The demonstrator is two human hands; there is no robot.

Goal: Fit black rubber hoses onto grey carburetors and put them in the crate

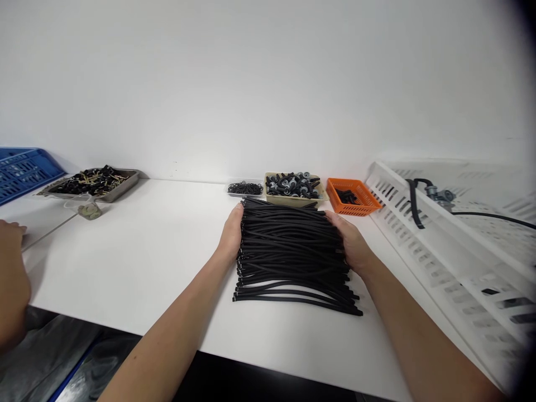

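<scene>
A wide pile of thin black rubber tubes (293, 245) lies side by side on the white table. At its left ends is my left hand (232, 231), fingers mostly hidden behind the tubes. My right hand (352, 243) grips the right ends, its thumb along the top edge. Between them the two hands press the pile from both sides. Several tubes at the near edge lie loose and slightly bowed, and their right ends stick out unevenly.
Along the wall stand a clear tray of black rings (245, 188), a beige tray of black and metal fittings (295, 200) and an orange basket (363, 212). At right is a white crate (419, 240). Left are a metal parts tray (121, 190), a blue crate (46, 167) and another person's arm (12, 285).
</scene>
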